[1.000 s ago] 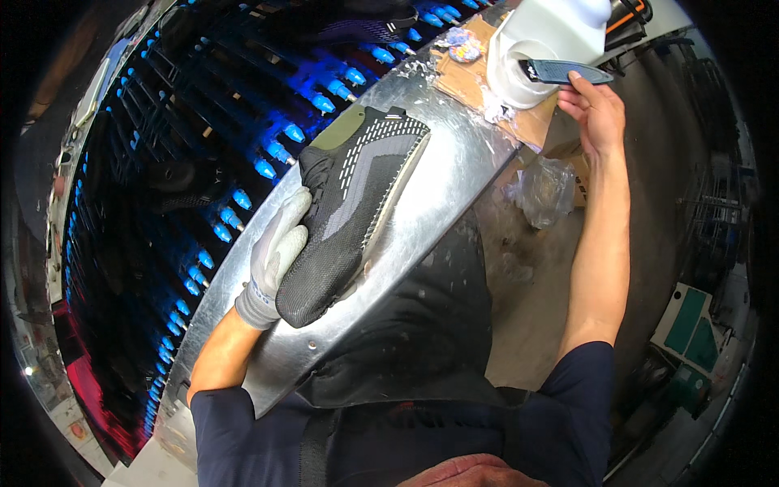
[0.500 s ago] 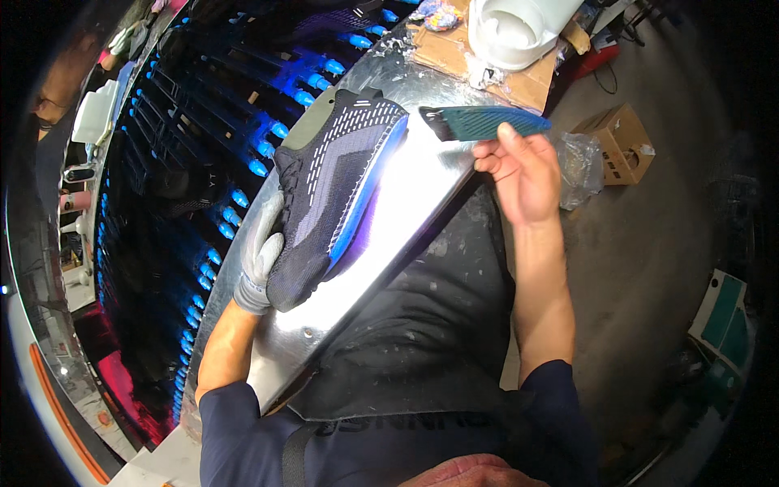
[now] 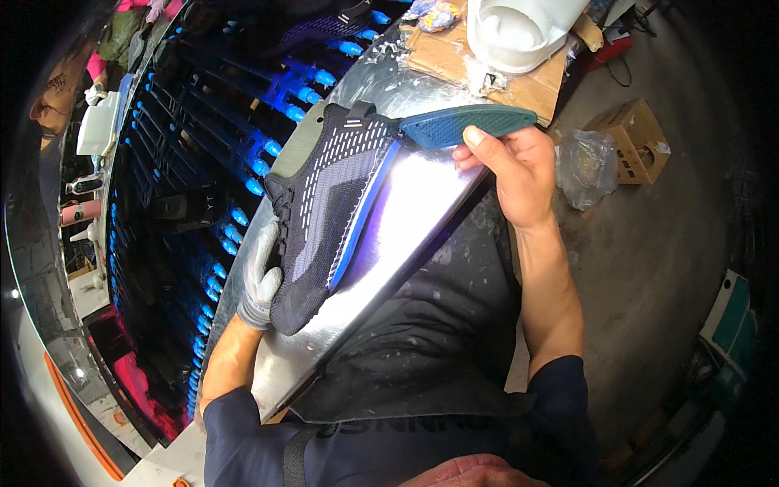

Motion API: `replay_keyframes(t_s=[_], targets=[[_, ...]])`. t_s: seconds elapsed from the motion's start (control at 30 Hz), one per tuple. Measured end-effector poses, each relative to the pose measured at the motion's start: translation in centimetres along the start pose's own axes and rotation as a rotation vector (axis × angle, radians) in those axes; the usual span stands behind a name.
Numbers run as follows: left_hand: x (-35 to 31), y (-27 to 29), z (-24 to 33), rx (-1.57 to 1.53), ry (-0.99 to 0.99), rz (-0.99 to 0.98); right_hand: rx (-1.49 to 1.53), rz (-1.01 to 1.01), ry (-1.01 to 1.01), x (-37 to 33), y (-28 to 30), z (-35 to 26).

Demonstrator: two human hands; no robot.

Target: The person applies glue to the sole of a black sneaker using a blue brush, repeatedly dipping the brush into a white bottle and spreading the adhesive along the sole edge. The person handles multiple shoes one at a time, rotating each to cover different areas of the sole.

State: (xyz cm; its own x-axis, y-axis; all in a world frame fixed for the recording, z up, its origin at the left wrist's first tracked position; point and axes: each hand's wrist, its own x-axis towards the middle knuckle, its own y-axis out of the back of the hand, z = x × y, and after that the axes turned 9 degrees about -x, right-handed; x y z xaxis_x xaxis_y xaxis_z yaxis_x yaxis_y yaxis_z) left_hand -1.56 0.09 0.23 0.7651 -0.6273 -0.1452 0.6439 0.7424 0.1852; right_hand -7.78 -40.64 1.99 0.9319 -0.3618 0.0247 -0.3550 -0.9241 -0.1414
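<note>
A dark grey and black knit shoe upper (image 3: 324, 219) lies on its side on a pale green shoe last (image 3: 298, 146). White stitching runs along its blue-lit bottom edge. My left hand (image 3: 261, 276), in a grey glove, is wrapped round the shoe near the toe; part of its fingers is behind the upper. My bare right hand (image 3: 515, 166) pinches a flat, dark teal brush-like tool (image 3: 466, 126) with a ridged handle. The tool's black end is at the heel's bottom edge; I cannot tell whether it touches.
A shiny metal worktop (image 3: 430, 191) lies under the shoe. At its far end a white plastic container (image 3: 519, 36) stands on cardboard (image 3: 438, 53). Left of it runs a dark rack (image 3: 203, 105) with blue-tipped rods. A cardboard box (image 3: 637, 142) and clear plastic bag (image 3: 586, 166) are on the floor.
My right hand has brought the tool leftward to the shoe's heel and turned it, so its broad face shows. The shoe has tilted slightly more upright in my left hand.
</note>
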Motion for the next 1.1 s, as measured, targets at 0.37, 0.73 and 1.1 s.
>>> replay_keyframes(t_s=[0.37,0.73,1.1], targets=[[0.9,-1.3,2.2,-0.12,0.042,0.031,-0.438,-0.024,0.535,-3.4,-2.7,-2.1],[1.2,-0.1,-0.1,0.074,-0.041,-0.006,-0.478,-0.161,0.692,-4.8,-4.6,-3.1],[3.7,-1.7,1.4,0.707,-0.433,-0.07,0.35,0.038,0.033,-8.2,-6.2,2.0]])
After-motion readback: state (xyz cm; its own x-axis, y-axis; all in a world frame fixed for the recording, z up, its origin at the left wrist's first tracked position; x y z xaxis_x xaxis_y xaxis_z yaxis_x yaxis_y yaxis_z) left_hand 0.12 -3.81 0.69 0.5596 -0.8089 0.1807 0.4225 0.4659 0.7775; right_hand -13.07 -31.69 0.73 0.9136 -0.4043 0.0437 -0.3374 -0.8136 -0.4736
